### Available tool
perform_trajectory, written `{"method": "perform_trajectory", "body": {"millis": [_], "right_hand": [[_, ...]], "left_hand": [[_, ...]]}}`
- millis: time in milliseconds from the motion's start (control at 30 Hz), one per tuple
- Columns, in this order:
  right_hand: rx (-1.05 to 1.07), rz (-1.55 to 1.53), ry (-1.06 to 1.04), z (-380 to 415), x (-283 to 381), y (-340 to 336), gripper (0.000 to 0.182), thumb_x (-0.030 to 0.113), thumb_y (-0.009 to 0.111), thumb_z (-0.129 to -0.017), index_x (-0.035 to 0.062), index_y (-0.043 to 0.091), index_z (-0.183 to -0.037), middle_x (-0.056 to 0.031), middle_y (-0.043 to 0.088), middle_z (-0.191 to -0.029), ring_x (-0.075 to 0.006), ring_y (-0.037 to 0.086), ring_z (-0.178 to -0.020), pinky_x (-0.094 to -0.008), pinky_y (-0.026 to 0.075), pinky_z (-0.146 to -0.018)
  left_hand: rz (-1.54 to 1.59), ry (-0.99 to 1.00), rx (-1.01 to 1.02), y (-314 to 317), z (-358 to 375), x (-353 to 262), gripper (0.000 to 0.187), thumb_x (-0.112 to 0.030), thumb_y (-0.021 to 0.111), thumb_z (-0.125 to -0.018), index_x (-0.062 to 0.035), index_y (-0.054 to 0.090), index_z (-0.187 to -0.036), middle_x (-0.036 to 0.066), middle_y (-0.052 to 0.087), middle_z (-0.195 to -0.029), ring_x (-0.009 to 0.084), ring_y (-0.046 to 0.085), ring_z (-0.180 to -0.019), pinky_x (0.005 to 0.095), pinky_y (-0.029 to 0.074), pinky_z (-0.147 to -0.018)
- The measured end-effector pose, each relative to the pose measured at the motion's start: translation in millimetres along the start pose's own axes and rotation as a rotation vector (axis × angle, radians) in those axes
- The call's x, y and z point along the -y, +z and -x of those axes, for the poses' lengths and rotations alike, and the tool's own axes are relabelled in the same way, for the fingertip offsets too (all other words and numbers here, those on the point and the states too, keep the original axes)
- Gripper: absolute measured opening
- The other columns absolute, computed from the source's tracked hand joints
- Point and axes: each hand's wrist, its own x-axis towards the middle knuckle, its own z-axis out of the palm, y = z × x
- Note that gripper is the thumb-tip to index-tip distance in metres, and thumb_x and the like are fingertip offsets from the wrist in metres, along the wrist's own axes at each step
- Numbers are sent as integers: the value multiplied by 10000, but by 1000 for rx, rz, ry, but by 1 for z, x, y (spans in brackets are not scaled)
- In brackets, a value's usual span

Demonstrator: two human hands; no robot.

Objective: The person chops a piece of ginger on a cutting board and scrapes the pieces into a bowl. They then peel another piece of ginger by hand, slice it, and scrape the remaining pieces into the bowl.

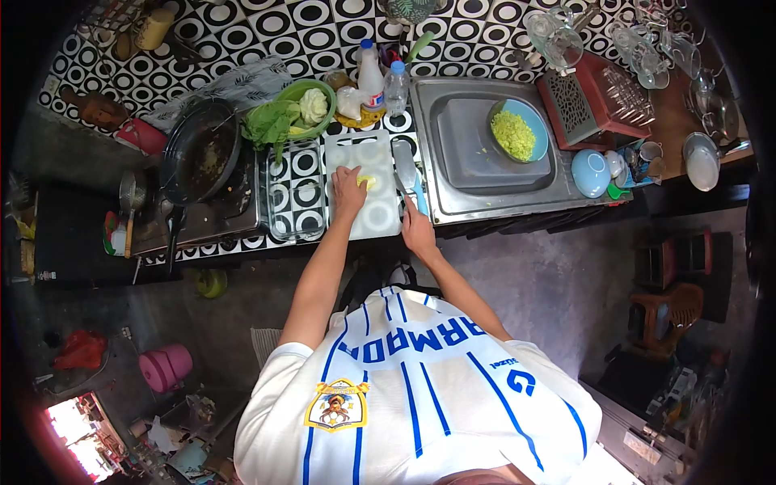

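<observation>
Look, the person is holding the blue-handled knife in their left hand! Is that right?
Not quite, the hand is wrong: the head view shows the blue-handled knife in the person's right hand. The left hand is at a pale yellow piece.

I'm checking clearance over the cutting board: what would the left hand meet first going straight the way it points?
The left hand is at a yellowish piece; beyond that, it would probably cross the cutting board and meet the yellow mat first, though depth is unclear.

Blue "ARMADA" lettering (461, 331) across a white shirt (396, 444), crest (337, 406) wording too small to read
</observation>
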Motion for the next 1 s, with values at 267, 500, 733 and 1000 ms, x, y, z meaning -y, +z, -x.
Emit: {"method": "perform_trajectory", "body": {"millis": [267,500,733,1000], "right_hand": [[54,-26,1,-2,-6,11,553,143,602,-861,-1,468,-1378,-329,619,-909,-467,610,-900,-533,477,-811],[-130,-35,-90,-20,6,6,403,161,635,-846,-50,622,-1189,-323,611,-1064,-460,594,-990,-495,476,-889],[50,-419,-196,-52,79,40,412,229,733,-840,-11,665,-1168,-196,701,-941,-259,696,-709,-350,552,-671],[280,-343,-323,-54,162,107,173,153,731,-844,-17,731,-874,-149,703,-717,-179,669,-614,-327,515,-588]], "left_hand": [[356,-234,139,13,6,16,240,-115,741,-804,-67,687,-1034,96,688,-904,281,662,-862,385,530,-782],[728,-275,90,-27,22,24,290,-99,714,-865,-52,652,-1145,96,718,-903,135,681,-782,251,529,-698],[780,-250,73,-90,47,54,332,-73,745,-839,-43,638,-1152,87,721,-910,134,676,-804,257,522,-717],[736,-242,-32,-142,93,128,425,-46,725,-831,-27,593,-1235,139,696,-1091,190,675,-1000,293,535,-823]]}}
